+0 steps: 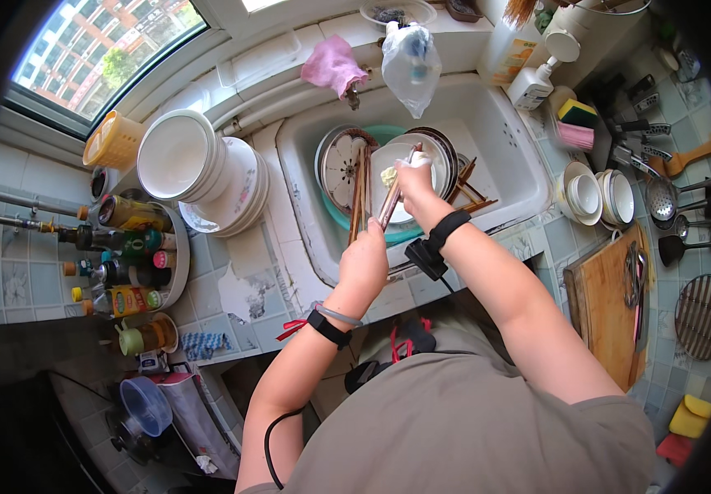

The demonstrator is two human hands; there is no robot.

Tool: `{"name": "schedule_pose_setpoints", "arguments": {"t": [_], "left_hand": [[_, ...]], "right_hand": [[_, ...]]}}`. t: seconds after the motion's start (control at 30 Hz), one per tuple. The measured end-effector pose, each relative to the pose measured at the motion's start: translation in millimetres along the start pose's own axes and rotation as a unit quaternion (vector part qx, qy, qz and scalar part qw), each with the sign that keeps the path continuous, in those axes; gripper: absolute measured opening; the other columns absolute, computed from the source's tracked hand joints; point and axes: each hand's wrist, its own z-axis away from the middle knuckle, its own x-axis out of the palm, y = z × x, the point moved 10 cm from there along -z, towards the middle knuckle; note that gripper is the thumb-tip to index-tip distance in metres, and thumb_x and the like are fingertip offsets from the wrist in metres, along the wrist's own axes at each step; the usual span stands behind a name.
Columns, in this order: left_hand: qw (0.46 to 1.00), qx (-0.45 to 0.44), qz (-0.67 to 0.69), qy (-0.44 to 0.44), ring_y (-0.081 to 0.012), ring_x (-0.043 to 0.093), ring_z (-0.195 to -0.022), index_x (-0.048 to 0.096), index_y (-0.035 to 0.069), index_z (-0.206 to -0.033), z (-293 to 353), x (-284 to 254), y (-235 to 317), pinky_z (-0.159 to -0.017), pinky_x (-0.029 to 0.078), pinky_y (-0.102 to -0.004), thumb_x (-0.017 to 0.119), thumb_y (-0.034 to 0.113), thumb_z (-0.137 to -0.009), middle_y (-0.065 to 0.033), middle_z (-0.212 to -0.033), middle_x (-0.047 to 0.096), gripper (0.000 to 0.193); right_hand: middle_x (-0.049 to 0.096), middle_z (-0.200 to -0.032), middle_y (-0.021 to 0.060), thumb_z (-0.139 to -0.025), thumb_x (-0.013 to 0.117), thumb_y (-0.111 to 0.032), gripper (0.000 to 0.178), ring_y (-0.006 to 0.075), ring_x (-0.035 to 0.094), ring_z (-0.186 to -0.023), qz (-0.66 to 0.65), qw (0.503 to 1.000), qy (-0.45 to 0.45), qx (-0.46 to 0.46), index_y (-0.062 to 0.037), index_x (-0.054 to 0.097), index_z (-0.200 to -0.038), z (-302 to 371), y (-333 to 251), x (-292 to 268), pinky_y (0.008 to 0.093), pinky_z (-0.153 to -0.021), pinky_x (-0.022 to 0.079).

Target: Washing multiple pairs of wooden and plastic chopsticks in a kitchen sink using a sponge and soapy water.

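Chopstick bundle: slanting up between the two hands, over the green basin in the sink.
Left hand: fingers are curling shut round the lower end, holding it as the anchor.
Right hand: fingers are closing round the upper part; white stuff is showing there, cloth or foam, can't tell.
Second chopsticks: standing just left of the bundle, reaching down to the left hand; can't tell if gripped or leaning.
Step, my read: looks like scrubbing the sticks.
Stroke: best to be pulling lengthwise, anchor to tip, light squeeze, and rolling the bundle so inner faces are getting rubbed too.
Anchor: should be staying firm; wet sticks are probably wanting to slide apart.
Swap: worth turning ends, since the left palm is covering the lower part.
Clearance: the white bowl is sitting close below; tips should be staying off its rim.
Loose chopsticks: lying right of the stacked plates, apart from both hands.
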Motion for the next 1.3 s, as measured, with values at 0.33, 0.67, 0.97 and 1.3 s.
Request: {"name": "schedule_pose_setpoints", "arguments": {"t": [0.33, 0.67, 0.97, 1.3], "left_hand": [[0.652, -0.152, 0.705, -0.232, -0.0069, 0.043, -0.052, 0.043, 0.003, -0.117, 8, 34, 4, -0.045, 0.038, -0.0216, 0.051, 0.021, -0.092, 0.0011, -0.068, 0.047, 0.031], [0.919, 0.009, 0.386, 0.083, -0.0173, 0.052, -0.07, 0.05, 0.002, -0.102, -35, 38, -52, -0.065, 0.045, -0.0318, 0.047, 0.013, -0.092, -0.0068, -0.083, 0.057, 0.016], [0.941, -0.043, 0.334, -0.038, -0.0352, 0.054, -0.066, 0.044, 0.0, -0.095, 8, 11, -24, -0.065, 0.044, -0.0415, 0.047, 0.015, -0.091, -0.0184, -0.069, 0.051, 0.016], [0.839, -0.128, 0.493, -0.192, -0.0051, 0.037, -0.048, 0.049, 0.003, -0.107, 14, 21, -34, -0.045, 0.039, -0.0216, 0.049, 0.021, -0.093, 0.0031, -0.062, 0.039, 0.023]], "right_hand": [[0.059, -0.078, 0.0002, -0.09, 0.055, -0.029, 0.016, 0.0129, 0.056, -0.066, -0.226, 0.952, -0.17, 0.113, -0.014, 0.055, -0.092, 0, -10, 21, 0.0284, -0.058, 0.046], [0.042, -0.122, 0.0198, -0.081, 0.059, -0.01, 0.073, 0.03, 0.047, -0.108, 0.165, 0.968, -0.061, -0.178, 0.0006, 0.014, -0.137, 59, 4, 43, 0.0358, -0.094, 0.038], [0.05, -0.116, 0.0166, -0.084, 0.058, -0.011, 0.068, 0.0217, 0.053, -0.099, 0.075, 0.992, 0.004, -0.106, 0.0019, 0.018, -0.137, -5, -32, 5, 0.0309, -0.084, 0.044], [0.065, -0.091, 0.0042, -0.083, 0.066, -0.026, 0.027, 0.0132, 0.059, -0.08, 0.174, 0.942, -0.265, -0.111, -0.0017, 0.064, -0.095, -25, -41, 12, 0.0283, -0.075, 0.046]]}}
